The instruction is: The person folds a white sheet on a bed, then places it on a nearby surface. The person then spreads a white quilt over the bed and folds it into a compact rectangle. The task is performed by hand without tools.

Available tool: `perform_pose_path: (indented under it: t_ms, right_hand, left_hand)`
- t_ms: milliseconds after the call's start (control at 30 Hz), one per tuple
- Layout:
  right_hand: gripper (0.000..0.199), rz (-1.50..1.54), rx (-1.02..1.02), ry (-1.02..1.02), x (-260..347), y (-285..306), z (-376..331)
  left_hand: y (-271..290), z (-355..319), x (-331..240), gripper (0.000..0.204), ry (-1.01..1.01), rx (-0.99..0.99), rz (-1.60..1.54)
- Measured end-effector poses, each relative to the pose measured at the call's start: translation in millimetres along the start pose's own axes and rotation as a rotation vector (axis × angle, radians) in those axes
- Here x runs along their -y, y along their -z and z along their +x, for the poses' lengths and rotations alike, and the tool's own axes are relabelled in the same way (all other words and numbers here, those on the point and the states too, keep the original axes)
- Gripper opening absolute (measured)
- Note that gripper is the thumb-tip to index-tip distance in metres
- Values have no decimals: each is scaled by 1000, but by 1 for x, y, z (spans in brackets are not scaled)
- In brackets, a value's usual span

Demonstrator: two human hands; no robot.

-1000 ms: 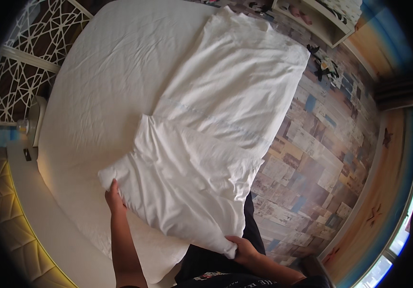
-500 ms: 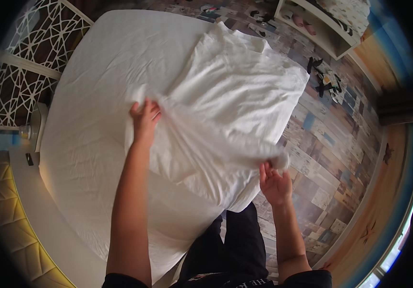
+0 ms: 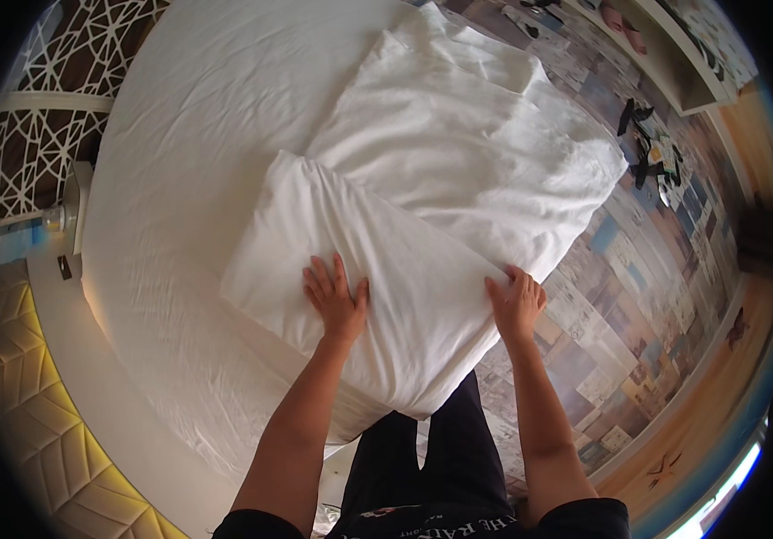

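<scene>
A large white T-shirt lies spread on the bed, its neckline at the far end. The near part is folded back over the rest, making a wide double layer with a slanting edge. My left hand rests flat on this folded layer, fingers spread. My right hand is on the right end of the fold, near the bed's edge. Its thumb and fingers are apart and touch the cloth. The shirt's right side reaches the side of the bed.
A white-sheeted bed extends left and far. Right of it is a patchwork-patterned floor with several small dark things lying on it. A white shelf unit stands at the far right. A padded headboard lines the left.
The raised cloth edge has come down flat, and both hands have gone from holding it to resting on it. My left hand moved right and nearer. The view has shifted slightly.
</scene>
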State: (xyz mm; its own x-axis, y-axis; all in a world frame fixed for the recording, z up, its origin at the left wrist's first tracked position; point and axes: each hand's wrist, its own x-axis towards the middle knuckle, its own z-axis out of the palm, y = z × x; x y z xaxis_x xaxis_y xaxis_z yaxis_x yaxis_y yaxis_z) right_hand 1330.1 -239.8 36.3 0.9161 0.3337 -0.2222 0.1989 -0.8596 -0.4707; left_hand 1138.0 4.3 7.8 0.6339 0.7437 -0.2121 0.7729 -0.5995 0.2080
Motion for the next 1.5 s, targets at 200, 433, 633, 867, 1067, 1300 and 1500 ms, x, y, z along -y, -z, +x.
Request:
perform_pose_path:
  t_ms: [200, 433, 633, 867, 1067, 1300, 1500]
  right_hand:
    - [28, 120, 156, 170, -1, 13, 26]
    - [45, -70, -166, 85, -4, -23, 2]
    - [105, 262, -186, 41, 17, -53, -114]
    - [84, 921, 297, -800, 11, -95, -239]
    - [69, 1316, 477, -1207, 38, -70, -254]
    - [63, 1515, 761, -1088, 30, -28, -241]
    - [37, 1509, 686, -975, 99, 67, -259]
  left_hand:
    - [14, 11, 6, 77, 7, 25, 124]
    - [40, 53, 56, 76, 19, -58, 279]
    - [33, 16, 91, 73, 74, -205, 238]
    - [23, -4, 156, 102, 387, -564, -230]
    - [44, -5, 189, 73, 786, -49, -1696]
    - [91, 2, 183, 61, 739, 272, -1840]
    - [167, 13, 190, 59, 540, 80, -1832]
